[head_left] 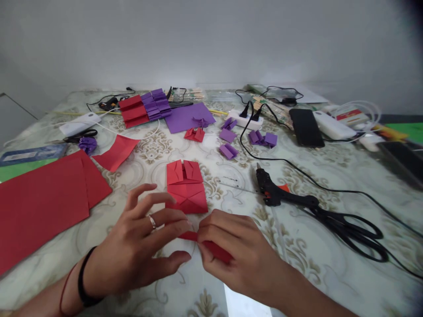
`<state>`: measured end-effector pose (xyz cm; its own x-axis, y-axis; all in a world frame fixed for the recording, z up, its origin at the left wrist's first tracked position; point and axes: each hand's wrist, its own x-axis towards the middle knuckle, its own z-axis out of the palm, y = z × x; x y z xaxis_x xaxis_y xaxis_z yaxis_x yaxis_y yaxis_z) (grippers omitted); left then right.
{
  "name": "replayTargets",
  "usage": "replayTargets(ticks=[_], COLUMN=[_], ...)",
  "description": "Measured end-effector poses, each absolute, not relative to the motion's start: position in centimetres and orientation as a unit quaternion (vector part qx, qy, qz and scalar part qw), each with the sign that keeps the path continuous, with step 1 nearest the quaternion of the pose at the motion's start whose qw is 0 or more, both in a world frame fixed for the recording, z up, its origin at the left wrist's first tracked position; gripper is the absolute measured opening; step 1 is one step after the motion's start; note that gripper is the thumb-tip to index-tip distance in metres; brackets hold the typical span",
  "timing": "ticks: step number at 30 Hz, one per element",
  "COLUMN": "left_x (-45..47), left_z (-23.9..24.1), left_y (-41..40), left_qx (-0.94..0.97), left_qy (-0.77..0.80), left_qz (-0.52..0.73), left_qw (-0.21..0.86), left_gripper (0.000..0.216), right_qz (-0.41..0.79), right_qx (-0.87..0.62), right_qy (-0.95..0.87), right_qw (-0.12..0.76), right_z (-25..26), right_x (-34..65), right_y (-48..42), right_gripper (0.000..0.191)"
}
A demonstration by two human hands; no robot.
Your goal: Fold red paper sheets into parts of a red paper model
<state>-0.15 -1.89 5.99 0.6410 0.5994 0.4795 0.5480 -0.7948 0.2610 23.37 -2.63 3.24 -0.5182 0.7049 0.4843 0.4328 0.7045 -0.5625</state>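
Between the fingers and thumb of my right hand (228, 251) is a folded strip of red paper (216, 252), partly hidden by the hand. My left hand (145, 237), with a ring and a black wristband, is open beside it; its fingers are spread and its fingertips come close to the strip's left end. Whether they touch it I cannot tell. Just beyond both hands lies a creased red paper piece (187, 187), its top flaps folded in. To the left are large red sheets (42, 207) and a smaller red paper (117, 152).
On the right lie a black glue gun (272, 189) and black-handled scissors (346, 229), with a cable running past. Farther back are several folded purple pieces (228, 151), a purple sheet (185, 121), a white power strip (246, 119) and a black phone (306, 127).
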Motion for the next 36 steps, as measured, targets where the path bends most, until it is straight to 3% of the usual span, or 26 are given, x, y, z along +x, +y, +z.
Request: replayTargets(ticks=[3, 18, 24, 29, 32, 36], left_x=[0.7, -2.4, -3.1, -2.7, -2.3, -2.0], left_z=[5.0, 6.7, 6.7, 5.7, 5.4, 5.5], left_y=[-2.3, -0.6, -0.3, -0.5, -0.6, -0.7], left_qx=[0.906, 0.897, 0.834, 0.771, 0.767, 0.770], left_qy=[0.302, 0.330, 0.397, 0.465, 0.445, 0.396], left_qz=[0.288, 0.290, 0.297, 0.299, 0.295, 0.281], left_qw=[0.075, 0.058, 0.242, 0.316, 0.355, 0.415], left_gripper=[0.012, 0.016, 0.008, 0.018, 0.012, 0.020], right_qz=[0.192, 0.238, 0.263, 0.303, 0.378, 0.442], right_qx=[-0.316, -0.357, -0.399, -0.328, -0.310, -0.311], right_qy=[-0.854, -0.831, -0.800, -0.830, -0.818, -0.766], right_qw=[0.366, 0.355, 0.363, 0.334, 0.302, 0.348], right_z=[3.1, 4.3, 4.4, 4.4, 4.2, 4.1], right_x=[23.0, 26.1, 27.7, 28.0, 27.4, 26.3], right_y=[-2.7, -0.5, 0.3, 0.3, 0.1, 0.0], right_gripper=[0.016, 0.019, 0.019, 0.042, 0.036, 0.010])
